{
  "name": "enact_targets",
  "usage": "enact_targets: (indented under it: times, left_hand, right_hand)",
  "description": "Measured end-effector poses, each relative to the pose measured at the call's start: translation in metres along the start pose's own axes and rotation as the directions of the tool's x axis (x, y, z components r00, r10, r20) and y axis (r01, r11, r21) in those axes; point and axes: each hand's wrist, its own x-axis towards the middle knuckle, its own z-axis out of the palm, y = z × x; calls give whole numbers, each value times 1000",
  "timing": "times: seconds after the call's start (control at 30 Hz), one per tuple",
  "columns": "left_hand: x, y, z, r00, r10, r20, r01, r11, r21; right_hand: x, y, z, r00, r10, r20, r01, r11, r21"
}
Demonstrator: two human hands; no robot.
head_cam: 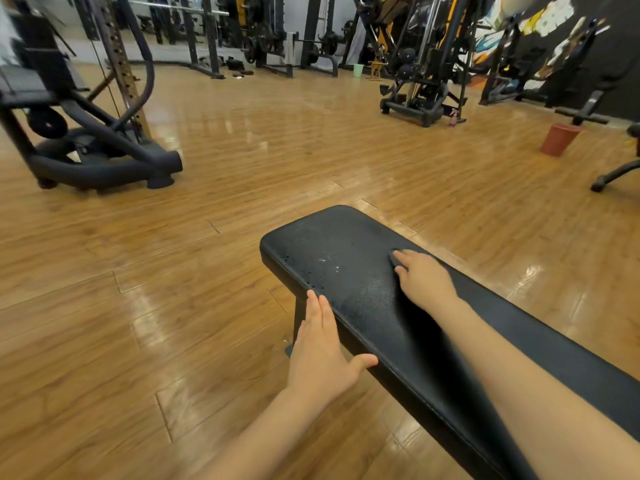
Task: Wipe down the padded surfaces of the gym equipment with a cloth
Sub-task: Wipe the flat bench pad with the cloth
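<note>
Bench pad (346, 258) black grained leatherette, slight sheen, droplet-speckled; floor (207, 271) glossy wood-look planks; red bucket (559, 139) matt plastic.

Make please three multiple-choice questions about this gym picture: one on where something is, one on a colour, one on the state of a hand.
1. Where does the left hand rest?
A. on the near side edge of the bench pad
B. on the floor
C. on the reddish bin

2. What colour is the small bin far back by the racks?
A. black
B. light green
C. yellow

3. How is the right hand placed?
A. clenched in the air
B. gripping a weight bar
C. flat on top of the pad, fingers extended

Answers: 1 A, its palm lies along the pad's edge, thumb on top. 2 B, it shows pale green against the wooden floor. 3 C, it presses down on the pad; a dark edge, maybe the cloth, shows at its fingertips.
</note>
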Motion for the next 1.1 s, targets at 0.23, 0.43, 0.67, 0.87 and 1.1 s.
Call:
enact_targets:
  times: [0.23,0.43,0.67,0.87,1.1]
  left_hand:
    - [-5,3,-6,1000,-6,12,6,1000,-5]
    - [-6,2,-3,1000,-21,0,21,1000,-4]
    - [3,2,-5,999,-32,18,33,999,-14]
    - [7,1,-6,999,-18,36,17,1000,20]
    - [5,-3,-5,999,-7,41,6,999,41]
  right_hand:
    - [-83,-59,-11,932,-350,95,342,935,95]
    - [-104,-51,-11,896,-421,143,409,907,104]
    - [-47,-13,4,958,-278,65,267,953,144]
    - [20,33,3,992,123,-26,-111,954,278]
    - [34,7,7,996,88,23,-89,995,49]
